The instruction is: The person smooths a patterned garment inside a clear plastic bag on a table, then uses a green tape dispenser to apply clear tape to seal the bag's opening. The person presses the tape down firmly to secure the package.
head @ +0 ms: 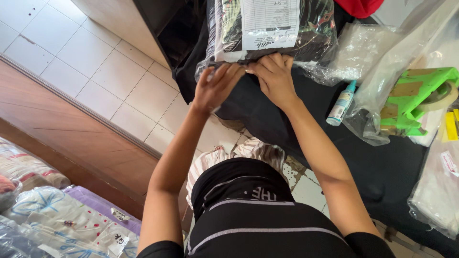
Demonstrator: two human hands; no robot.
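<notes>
Clear plastic bag of dark patterned clothing [272,28] with a paper slip on top, lying on the black-covered table [382,167]. Both hands pressing flat on its near edge: left hand [216,88] fingers extended, right hand [275,76] fingers curled onto the plastic, neither gripping. Just right, small glue bottle [341,104], green tape dispenser [416,98].

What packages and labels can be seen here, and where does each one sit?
Clear bag of dark patterned cloth: on the black table, both hands pressing its near edge.
White paper form: rectangular, on that bag.
Small white bottle: teal cap, lying right of the hands.
Empty clear bags: crumpled, far right.
Bagged floral fabrics: stacked lower left, small white tags.
</notes>
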